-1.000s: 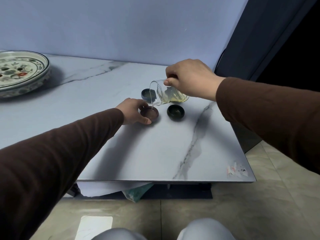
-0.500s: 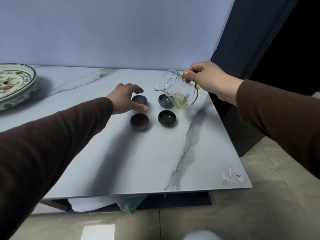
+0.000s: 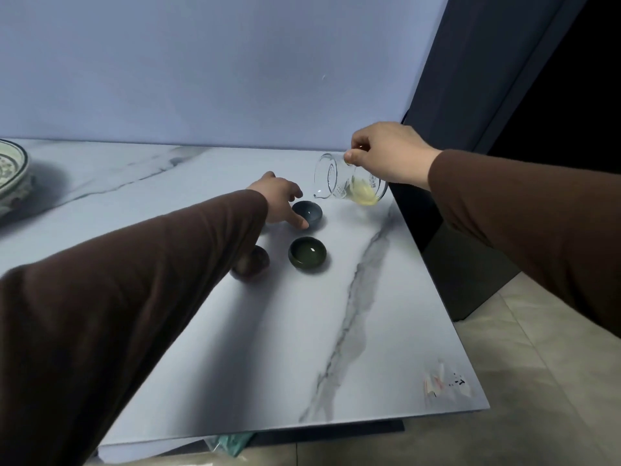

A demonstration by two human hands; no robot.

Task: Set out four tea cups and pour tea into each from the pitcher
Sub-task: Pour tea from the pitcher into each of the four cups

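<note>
Three small tea cups show on the marble table point(image 3: 386, 331). The grey-blue cup point(image 3: 311, 212) stands at the back, the dark green cup point(image 3: 307, 254) in front of it, and the brown cup point(image 3: 257, 264) to the left, half hidden by my sleeve. A fourth cup is hidden behind my left arm. My left hand point(image 3: 280, 203) grips the grey-blue cup, thumb on its near side. My right hand point(image 3: 386, 156) holds the glass pitcher point(image 3: 349, 183) by its handle. The pitcher is tilted, its spout pointing down-left just above and right of the grey-blue cup, with a little yellow tea inside.
A patterned ceramic plate point(image 3: 10, 176) sits at the far left edge. The table's right edge runs close beside the pitcher, with a dark cabinet and tiled floor beyond. A worn sticker point(image 3: 443, 381) marks the near right corner. A wall stands directly behind the table.
My left hand has moved from the back-left cup to the grey-blue cup on the right. The pitcher has tipped further over, its spout now low beside that cup.
</note>
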